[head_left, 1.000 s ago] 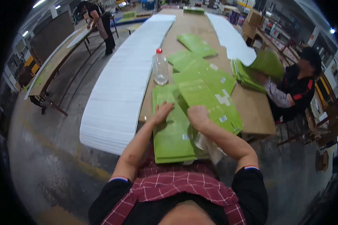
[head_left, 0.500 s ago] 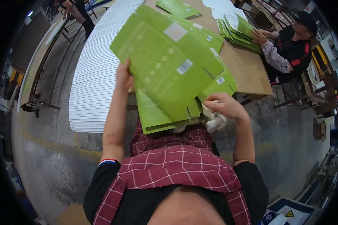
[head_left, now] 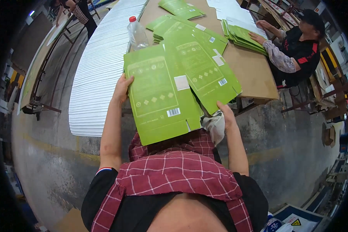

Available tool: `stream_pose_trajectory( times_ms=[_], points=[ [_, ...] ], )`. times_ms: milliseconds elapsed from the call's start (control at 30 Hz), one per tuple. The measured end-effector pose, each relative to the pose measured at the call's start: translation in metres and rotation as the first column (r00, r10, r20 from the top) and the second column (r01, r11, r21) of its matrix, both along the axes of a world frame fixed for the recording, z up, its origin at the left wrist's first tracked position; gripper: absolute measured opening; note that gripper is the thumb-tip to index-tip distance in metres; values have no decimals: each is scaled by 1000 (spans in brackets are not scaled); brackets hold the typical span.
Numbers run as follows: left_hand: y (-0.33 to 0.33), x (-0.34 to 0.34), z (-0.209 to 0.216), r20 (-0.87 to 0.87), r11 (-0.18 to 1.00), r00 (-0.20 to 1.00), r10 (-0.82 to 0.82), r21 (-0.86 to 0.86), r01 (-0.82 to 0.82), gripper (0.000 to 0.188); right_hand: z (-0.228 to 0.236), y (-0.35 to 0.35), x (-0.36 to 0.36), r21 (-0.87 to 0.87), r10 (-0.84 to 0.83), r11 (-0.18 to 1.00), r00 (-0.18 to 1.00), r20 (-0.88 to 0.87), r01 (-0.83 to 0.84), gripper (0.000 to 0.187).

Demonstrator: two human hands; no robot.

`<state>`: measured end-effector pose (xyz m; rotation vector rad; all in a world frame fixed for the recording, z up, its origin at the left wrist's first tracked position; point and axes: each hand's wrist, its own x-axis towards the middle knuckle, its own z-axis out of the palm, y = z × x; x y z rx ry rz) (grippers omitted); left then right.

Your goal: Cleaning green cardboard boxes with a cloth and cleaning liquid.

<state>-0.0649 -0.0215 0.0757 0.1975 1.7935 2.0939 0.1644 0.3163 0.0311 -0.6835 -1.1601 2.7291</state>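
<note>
Handling of a printed green carton blank point(head_left: 154, 92) is judged to be the step in hand. The blank is seen face-up at the centre of the frame, its lower edge projected over the plaid apron point(head_left: 174, 174). Its left edge is held by the left hand point(head_left: 122, 89), half closed, thumb over the face, fingers mostly hidden. A crumpled white cloth point(head_left: 215, 125) is held in the partly curled right hand point(head_left: 227, 115), thumb apparently laid on the near edge of a second green blank point(head_left: 205, 73); whether that one is pinched cannot be told.

For the next move, a steady left grip seems called for, with the cloth kept clear of the slotted lower edge.

Room on the left is bordered by the white sheet stack point(head_left: 100, 69), upper left by the red-capped bottle point(head_left: 137, 34). Bare brown tabletop point(head_left: 255, 73) is left at right of centre, before the co-worker point(head_left: 303, 46). Open floor is shown lower left and lower right.
</note>
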Motion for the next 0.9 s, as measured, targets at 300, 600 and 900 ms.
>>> stream_pose_trajectory(
  times_ms=[300,600,900],
  points=[
    [-1,-10,-25,-143,984,983,113,-120,-131,35,43,75,-69,452,-39,888,992,-117,88,36],
    [27,-17,-19,-465,873,884,54,-408,-268,46,95,58,-89,889,-144,455,982,123,-45,35],
    [65,5,-25,-590,262,613,-525,-797,-544,52,27,-100,-107,973,387,-196,922,-34,118,20]
  ],
)
